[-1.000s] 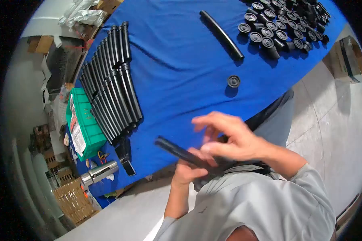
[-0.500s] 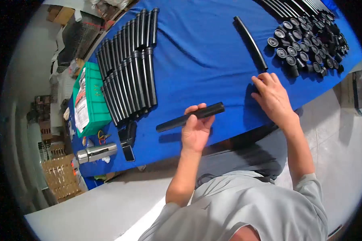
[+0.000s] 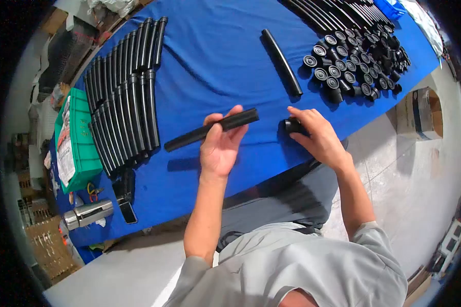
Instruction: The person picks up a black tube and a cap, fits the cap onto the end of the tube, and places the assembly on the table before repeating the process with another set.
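Observation:
My left hand (image 3: 221, 148) is closed around the middle of a black plastic tube (image 3: 241, 119), holding it tilted above the blue cloth with its wider end toward the right. Between the thumb and fingers of my right hand (image 3: 316, 134) is a short black end cap (image 3: 290, 126), partly covered by the fingers. The cap and the tube's wider end are apart. Beyond my right hand, another black tube (image 3: 281, 62) lies alone on the cloth.
Capped black tubes (image 3: 123, 110) lie in two rows at left, beside a green crate (image 3: 82, 148). A steel flask (image 3: 88, 214) and a dark-screened device (image 3: 127, 211) sit near the front edge. Black caps (image 3: 349, 77) are heaped at right, with more tubes (image 3: 338, 15) behind.
The view has swung right. My right hand, its fingers bent over the cloth before, now shows a black cap in its grip. My left hand still holds the tube.

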Available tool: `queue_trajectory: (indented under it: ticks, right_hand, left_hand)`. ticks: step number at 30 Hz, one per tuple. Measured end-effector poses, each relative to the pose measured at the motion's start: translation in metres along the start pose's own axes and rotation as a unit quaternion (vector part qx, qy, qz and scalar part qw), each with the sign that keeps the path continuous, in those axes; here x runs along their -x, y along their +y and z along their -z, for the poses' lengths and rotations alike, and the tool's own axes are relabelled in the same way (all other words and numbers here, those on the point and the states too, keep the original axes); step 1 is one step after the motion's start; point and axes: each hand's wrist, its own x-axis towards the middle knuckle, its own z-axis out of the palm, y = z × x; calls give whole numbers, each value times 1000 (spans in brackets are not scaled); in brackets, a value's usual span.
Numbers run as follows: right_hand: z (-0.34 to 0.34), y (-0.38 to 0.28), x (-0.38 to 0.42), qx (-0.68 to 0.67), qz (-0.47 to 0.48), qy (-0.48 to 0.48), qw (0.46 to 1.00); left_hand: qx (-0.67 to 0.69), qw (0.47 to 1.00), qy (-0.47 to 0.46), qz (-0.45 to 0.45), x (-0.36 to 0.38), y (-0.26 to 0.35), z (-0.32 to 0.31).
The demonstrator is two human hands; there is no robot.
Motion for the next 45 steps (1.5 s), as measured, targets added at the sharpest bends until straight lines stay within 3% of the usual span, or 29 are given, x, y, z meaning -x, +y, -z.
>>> queue_trajectory:
  ticks: [2,4,8,11,15,21,24,27,30,33,36,45]
  right_hand:
    - [-14,0,3,-280,-116,40,952]
    - [-25,5,7,-481,-186,36,856]
    - [-42,-20,-1,-547,-201,69,810]
    - [-53,-21,-9,-542,-179,67,818]
    - [-57,-30,-14,-602,-159,81,778]
    - [-55,-33,-7,-486,-161,65,856]
    - [-46,-39,-11,-456,-173,63,870]
    - [-45,-38,-11,-367,-118,41,922]
    - [-49,-42,-9,-401,-151,58,902]
    - [-48,-47,-14,-310,-70,85,944]
    - [-41,-50,-16,-245,-58,70,965]
    - [-49,-48,-19,-269,-44,89,958]
  left_hand:
    - [-9,1000,-17,8,-12,-6,2]
    - [-12,999,-9,28,-12,-7,5]
    - [-24,998,10,51,-6,-9,-2]
    - [-40,998,7,38,-3,-10,1]
    - [-44,998,-2,34,0,-8,0]
    - [-39,998,0,40,-2,-8,-9]
    - [-62,997,5,47,0,-8,-9]
    - [-93,994,7,53,0,-10,-9]
    - [-92,994,18,61,2,-11,-4]
    - [-90,994,28,56,1,-11,-4]
    - [-103,993,30,47,1,-12,-4]
    - [-98,993,58,37,3,-15,-5]
